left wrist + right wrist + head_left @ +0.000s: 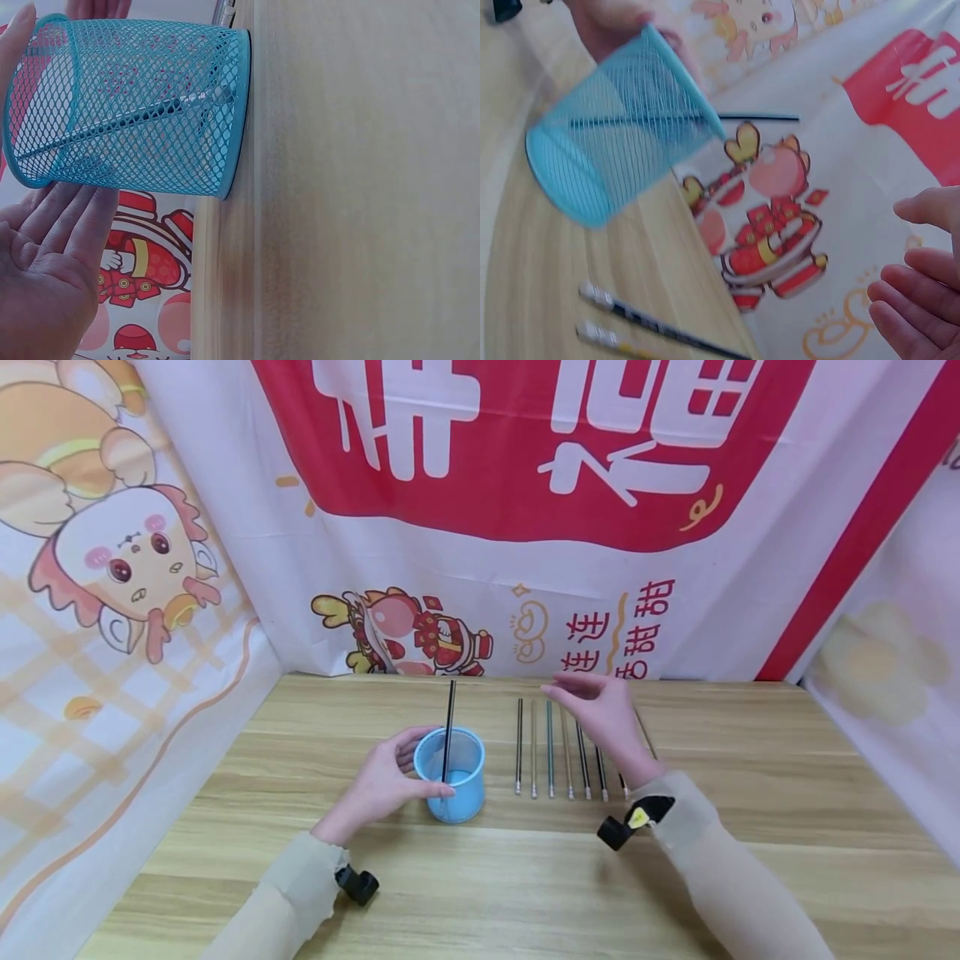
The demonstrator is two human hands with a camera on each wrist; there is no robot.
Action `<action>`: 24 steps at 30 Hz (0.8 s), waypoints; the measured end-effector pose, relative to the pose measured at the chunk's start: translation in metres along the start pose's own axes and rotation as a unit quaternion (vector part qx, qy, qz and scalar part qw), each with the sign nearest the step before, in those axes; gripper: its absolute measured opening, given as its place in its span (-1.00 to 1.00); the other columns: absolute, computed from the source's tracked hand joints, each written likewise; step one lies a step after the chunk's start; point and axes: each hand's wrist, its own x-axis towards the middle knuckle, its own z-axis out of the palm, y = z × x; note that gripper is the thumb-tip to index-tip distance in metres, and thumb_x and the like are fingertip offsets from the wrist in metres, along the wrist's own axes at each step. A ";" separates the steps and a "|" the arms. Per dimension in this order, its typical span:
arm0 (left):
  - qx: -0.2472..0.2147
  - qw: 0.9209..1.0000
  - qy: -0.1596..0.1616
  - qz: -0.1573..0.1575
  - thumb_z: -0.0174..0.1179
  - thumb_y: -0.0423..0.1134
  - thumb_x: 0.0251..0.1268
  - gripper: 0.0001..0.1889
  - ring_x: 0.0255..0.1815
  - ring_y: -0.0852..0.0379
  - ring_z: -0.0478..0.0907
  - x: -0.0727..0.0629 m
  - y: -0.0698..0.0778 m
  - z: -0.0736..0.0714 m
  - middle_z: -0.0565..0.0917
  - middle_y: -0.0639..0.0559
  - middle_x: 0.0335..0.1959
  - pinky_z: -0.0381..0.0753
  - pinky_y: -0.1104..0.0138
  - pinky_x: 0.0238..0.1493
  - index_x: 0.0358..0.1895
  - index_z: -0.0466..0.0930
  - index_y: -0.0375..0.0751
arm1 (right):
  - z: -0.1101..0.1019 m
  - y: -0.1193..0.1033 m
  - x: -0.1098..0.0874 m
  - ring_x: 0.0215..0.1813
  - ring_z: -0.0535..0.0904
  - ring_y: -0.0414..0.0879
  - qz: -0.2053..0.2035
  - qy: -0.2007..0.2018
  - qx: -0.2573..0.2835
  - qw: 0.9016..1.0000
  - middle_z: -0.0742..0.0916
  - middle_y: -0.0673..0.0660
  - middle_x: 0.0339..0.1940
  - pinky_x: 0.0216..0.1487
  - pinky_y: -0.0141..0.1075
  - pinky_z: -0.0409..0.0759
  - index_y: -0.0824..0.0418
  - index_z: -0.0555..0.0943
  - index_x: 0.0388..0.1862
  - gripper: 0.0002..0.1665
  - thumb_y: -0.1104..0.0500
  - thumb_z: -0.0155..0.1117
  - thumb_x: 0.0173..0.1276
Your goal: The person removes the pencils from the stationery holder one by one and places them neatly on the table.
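A light blue mesh pen holder (459, 797) stands upright on the wooden table. My left hand (386, 781) holds it from the left, thumb at the near side of the rim and fingers along the far side. One black pencil (450, 722) leans inside, its end sticking out above the rim; through the mesh its lower end shows at the base (217, 96). To the right lies a row of several pencils, among them a black pencil (519, 747) and a green pencil (551, 747). Above the row's right part hovers my right hand (603, 718), empty, fingers extended, covering some pencils.
Wooden tabletop (495, 885) extends in front of the pen holder and pencils. A printed cloth (450, 527) hangs along the table's back edge, with more patterned cloth (135, 635) on the left side. Each wrist carries a small black camera.
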 end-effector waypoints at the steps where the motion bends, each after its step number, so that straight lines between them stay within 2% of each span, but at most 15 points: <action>1: 0.000 1.000 0.000 0.000 0.71 -0.07 0.08 -0.09 0.52 -0.19 0.56 0.000 0.000 0.000 0.60 -0.08 0.49 0.53 -0.10 0.58 0.53 0.47 0.00 | 0.005 -0.003 -0.001 0.17 0.80 -0.01 -0.002 -0.007 0.007 1.000 0.86 0.13 0.16 0.27 -0.23 0.77 0.09 0.77 0.24 -0.48 -0.10 0.57 0.40; 7: 0.002 1.000 0.003 0.001 0.71 -0.08 0.07 -0.09 0.52 -0.19 0.56 0.002 0.004 -0.002 0.61 -0.09 0.49 0.53 -0.10 0.58 0.53 0.47 0.00 | 0.032 -0.017 -0.007 0.20 0.81 0.01 -0.005 -0.064 0.033 0.997 0.86 0.11 0.17 0.35 -0.08 0.76 0.09 0.76 0.25 -0.51 -0.05 0.55 0.42; 15: 0.002 1.000 0.004 0.006 0.69 -0.14 0.10 -0.11 0.52 -0.19 0.56 0.003 0.006 -0.003 0.61 -0.09 0.49 0.54 -0.11 0.58 0.53 0.47 -0.01 | 0.067 -0.026 -0.012 0.16 0.82 -0.01 -0.023 -0.107 0.031 0.993 0.88 0.08 0.12 0.27 -0.12 0.81 0.06 0.78 0.21 -0.54 -0.05 0.57 0.40; 24: -0.006 1.000 0.000 0.013 0.68 -0.15 0.12 -0.13 0.48 -0.20 0.59 -0.002 0.000 0.000 0.63 -0.12 0.47 0.56 -0.10 0.56 0.53 0.47 -0.07 | 0.097 -0.026 -0.015 0.18 0.81 -0.01 -0.024 -0.145 0.024 0.989 0.87 0.08 0.15 0.30 -0.08 0.80 0.08 0.78 0.23 -0.55 -0.05 0.53 0.45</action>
